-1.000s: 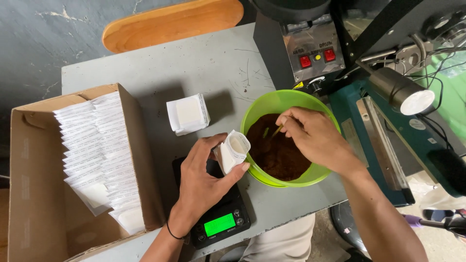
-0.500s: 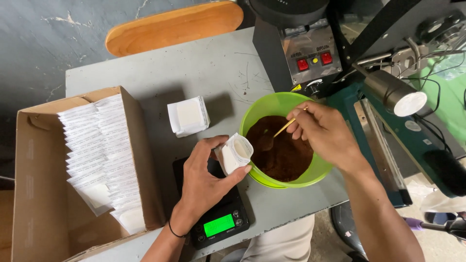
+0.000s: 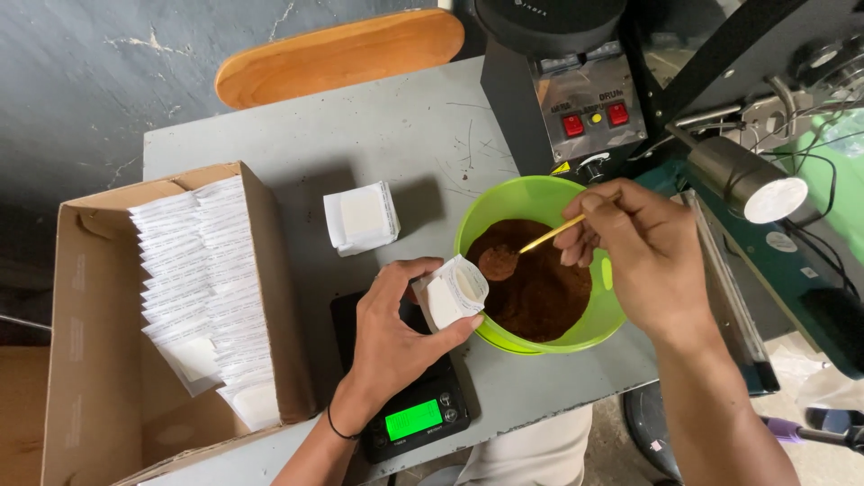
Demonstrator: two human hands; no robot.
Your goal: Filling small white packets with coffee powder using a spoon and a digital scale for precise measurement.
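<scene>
Brown grounds heap the spoon pinched by right hand; left hand fingers pinch an unfilled open sachet at bowl's nine o'clock; filled sachets boxed

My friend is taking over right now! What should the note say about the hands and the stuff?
Left hand: holds a small white bag open above the scale, beside the bowl.
Right hand: holds a spoon loaded with brown powder over the green bowl.
Done: many white bags stand in the box; one stack lies on the table.
Left: the spoonful is not yet in the bag.
</scene>
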